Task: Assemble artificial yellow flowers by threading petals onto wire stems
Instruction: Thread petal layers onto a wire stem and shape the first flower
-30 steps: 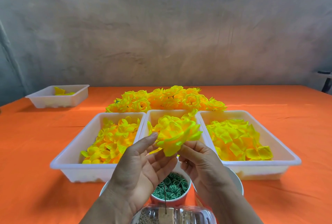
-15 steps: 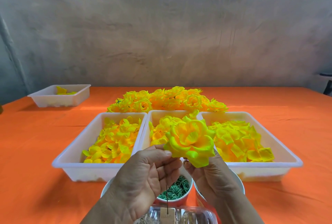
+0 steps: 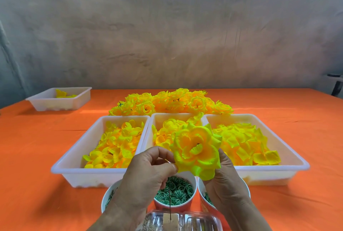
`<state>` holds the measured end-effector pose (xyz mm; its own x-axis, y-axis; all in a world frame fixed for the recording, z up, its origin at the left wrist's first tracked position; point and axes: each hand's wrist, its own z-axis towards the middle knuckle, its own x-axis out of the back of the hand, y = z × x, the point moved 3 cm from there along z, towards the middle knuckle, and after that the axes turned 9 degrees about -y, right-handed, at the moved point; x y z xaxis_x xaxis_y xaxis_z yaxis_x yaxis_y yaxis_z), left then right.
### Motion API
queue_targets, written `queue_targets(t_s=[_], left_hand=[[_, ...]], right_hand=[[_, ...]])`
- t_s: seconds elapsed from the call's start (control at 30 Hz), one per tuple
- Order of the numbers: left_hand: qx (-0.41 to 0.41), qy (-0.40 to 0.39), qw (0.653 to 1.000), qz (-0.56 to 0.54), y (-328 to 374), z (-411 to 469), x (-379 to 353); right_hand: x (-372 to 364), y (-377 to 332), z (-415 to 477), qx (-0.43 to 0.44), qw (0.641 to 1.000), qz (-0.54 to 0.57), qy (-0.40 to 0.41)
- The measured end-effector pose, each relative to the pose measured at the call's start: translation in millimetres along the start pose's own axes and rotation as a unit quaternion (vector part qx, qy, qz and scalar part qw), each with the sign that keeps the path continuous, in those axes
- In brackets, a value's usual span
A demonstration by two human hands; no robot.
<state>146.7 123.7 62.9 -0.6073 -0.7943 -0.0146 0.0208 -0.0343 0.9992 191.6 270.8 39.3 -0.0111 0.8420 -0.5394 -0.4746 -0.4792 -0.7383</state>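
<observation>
Head view, lower centre: left hand (image 3: 148,171) pinches the back of the yellow flower (image 3: 196,149), right hand (image 3: 224,178) grips it from behind, before 3 petal trays (image 3: 118,117); a slackened pinch could let its layers slip apart.

Three trays (image 3: 78,165) sit side by side, finished flowers (image 3: 172,103) behind, cups (image 3: 187,178) in front.

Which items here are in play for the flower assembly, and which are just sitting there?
In play: flower, held by left hand and right hand; wire stem, upright near the front edge; three petal trays; green rings.
Lying about: finished flower pile; small far tray; dark object at right edge.
</observation>
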Motion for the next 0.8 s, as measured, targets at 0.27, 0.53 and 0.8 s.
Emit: queue_targets(t_s=[0.27, 0.53, 0.8], left_hand=[[0.085, -0.017, 0.993, -0.085, 5, -2, 0], [0.120, -0.034, 0.978, -0.166, 3, -2, 2], [0.114, -0.033, 0.974, -0.195, 3, -1, 3]], right_hand=[[10, 7, 0, -0.002, 0.995, -0.097, -0.011], [14, 16, -2, -0.030, 0.995, -0.091, 0.000], [18, 20, 0, -0.042, 0.996, -0.085, 0.002]])
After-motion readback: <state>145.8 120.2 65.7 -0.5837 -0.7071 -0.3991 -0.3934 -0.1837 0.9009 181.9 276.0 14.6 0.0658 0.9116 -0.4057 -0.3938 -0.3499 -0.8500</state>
